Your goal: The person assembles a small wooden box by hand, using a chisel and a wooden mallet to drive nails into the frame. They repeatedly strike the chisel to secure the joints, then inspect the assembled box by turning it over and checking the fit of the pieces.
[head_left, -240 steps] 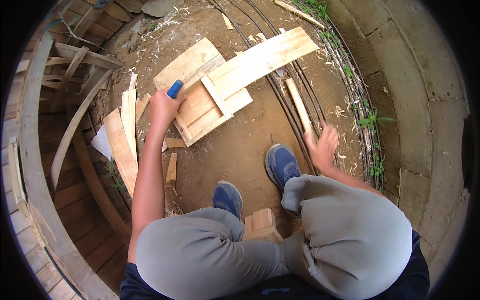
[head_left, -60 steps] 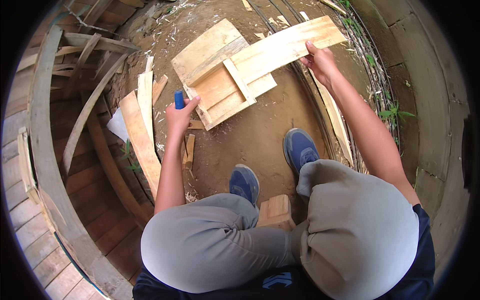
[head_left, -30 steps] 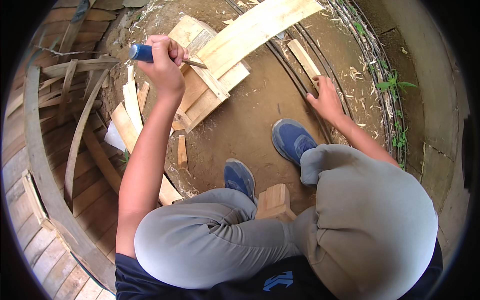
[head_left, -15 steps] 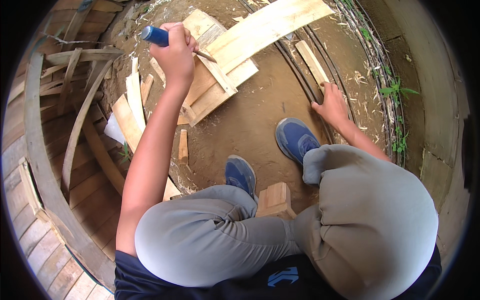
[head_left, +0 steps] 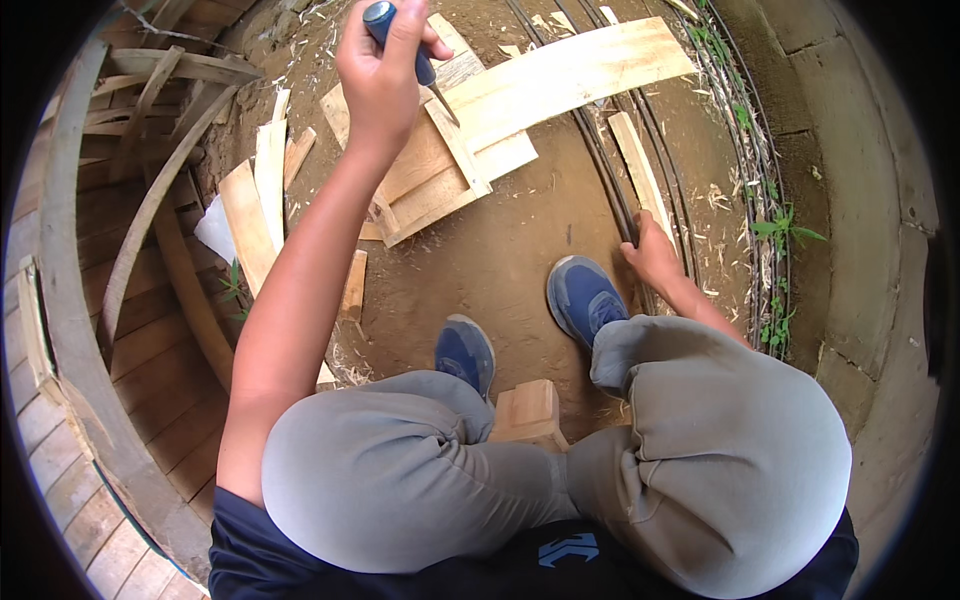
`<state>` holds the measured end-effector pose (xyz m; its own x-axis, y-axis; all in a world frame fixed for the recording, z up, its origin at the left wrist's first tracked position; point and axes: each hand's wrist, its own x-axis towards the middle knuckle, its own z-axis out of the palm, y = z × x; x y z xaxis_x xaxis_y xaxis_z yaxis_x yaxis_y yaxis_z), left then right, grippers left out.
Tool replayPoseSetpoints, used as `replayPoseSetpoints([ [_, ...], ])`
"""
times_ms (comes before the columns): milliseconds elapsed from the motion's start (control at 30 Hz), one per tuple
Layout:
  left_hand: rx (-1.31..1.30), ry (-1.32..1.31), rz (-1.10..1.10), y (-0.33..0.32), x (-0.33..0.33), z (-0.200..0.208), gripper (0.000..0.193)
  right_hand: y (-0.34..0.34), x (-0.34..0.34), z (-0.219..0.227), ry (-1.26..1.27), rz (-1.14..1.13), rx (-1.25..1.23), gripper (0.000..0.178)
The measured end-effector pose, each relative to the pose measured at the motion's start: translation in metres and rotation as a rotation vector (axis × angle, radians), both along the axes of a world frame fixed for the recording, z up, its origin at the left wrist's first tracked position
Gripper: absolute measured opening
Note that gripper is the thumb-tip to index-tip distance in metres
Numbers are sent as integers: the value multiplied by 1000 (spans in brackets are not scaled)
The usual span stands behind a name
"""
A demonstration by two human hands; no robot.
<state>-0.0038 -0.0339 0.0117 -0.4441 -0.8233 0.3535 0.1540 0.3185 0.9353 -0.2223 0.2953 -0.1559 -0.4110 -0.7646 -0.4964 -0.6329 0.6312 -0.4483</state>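
Note:
My left hand (head_left: 380, 85) is closed around the blue handle of a chisel (head_left: 424, 68). Its thin metal blade slants down to a narrow wooden strip (head_left: 458, 148) lying across a panel of joined boards (head_left: 420, 165). The blade's tip is hard to make out against the wood. A long pale plank (head_left: 570, 75) rests over the panel's far right part. My right hand (head_left: 657, 255), fingers curled, is low on the right at the near end of a slim light wooden batten (head_left: 637, 160); part of its grip is hidden.
Dark rods (head_left: 605, 175) run along the dirt floor beside the batten. Loose boards (head_left: 268, 180) and a short wood piece (head_left: 354, 287) lie left. A wooden block (head_left: 527, 410) sits between my legs. A curved wooden frame (head_left: 75, 300) stands left, a wall (head_left: 850, 200) right.
My left hand and the chisel have moved up, and the handle stands steeper. The right hand has drawn nearer to me at the batten's near end. The whole view has shifted slightly.

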Motion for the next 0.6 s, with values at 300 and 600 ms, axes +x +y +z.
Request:
replayPoseSetpoints([
  [300, 85, 143, -50, 1, -5, -11, 15, 7, -6, -18, -60, -88, -16, 48],
  [600, 69, 147, -19, 5, 1, -11, 15, 27, -33, 9, 273, -100, 68, 47],
])
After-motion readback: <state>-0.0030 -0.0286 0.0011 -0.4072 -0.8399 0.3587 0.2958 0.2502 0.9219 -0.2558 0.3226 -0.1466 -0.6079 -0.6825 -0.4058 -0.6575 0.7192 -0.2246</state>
